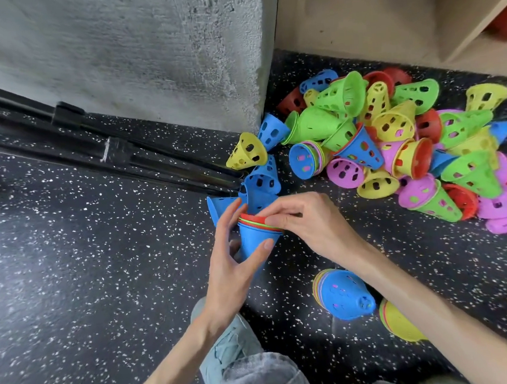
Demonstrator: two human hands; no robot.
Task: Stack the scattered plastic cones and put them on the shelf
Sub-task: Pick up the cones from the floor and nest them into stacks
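My left hand [232, 271] grasps the blue stack [255, 239]; my right hand [305, 221] pinches its red rim [252, 217]. Loose cones [392, 140] lie beyond.

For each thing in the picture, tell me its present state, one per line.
held cone stack: upright, wide end up, off the floor
left hand: holds the stack's side
right hand: fingers on the stack's rim
blue-topped stack: lying on the floor
cone pile: scattered, partly nested
shelf: no cones visible inside

2 bare forearms, no sleeves, left hand [231, 262], right hand [311, 220], faded ripped blue jeans [246, 369]
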